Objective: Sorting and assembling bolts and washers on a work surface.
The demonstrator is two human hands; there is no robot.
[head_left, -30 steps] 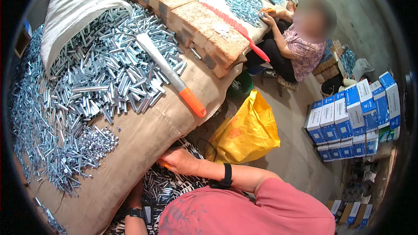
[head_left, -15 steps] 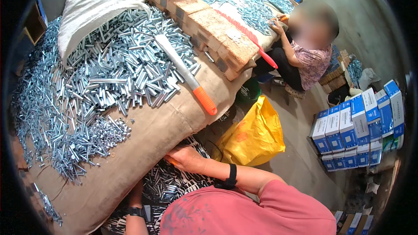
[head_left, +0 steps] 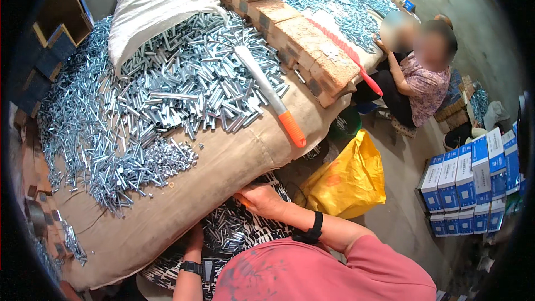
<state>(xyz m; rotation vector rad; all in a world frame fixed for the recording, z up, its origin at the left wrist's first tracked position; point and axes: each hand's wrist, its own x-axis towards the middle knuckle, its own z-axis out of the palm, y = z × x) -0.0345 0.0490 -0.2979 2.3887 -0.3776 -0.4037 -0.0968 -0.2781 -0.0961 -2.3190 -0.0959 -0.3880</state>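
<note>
My right hand (head_left: 263,199) is closed at the front edge of the cloth-covered work surface (head_left: 223,161). Something orange (head_left: 243,201) shows at its fingers; what they grip cannot be made out. My left hand (head_left: 194,238) reaches down below the same edge, its fingers hidden. Between the two hands, a heap of small silver metal pieces (head_left: 225,227) lies on black-and-white patterned cloth (head_left: 259,233) over my lap. Beyond the hands spreads a big pile of silver metal tubes (head_left: 184,92), with small nut-like pieces (head_left: 174,159) and bolts (head_left: 114,192) at its near side.
A long tool with an orange handle (head_left: 292,129) lies across the pile. Stacked bricks (head_left: 317,58) and a red toothed strip (head_left: 340,47) stand behind it. To the right are a yellow bag (head_left: 351,178), blue-and-white boxes (head_left: 462,173) and a seated person (head_left: 426,86). A white sack (head_left: 161,5) lies far left.
The view has turned, so the scene sits further right in the picture. My right hand stays at the surface edge, and my left hand stays low beneath it.
</note>
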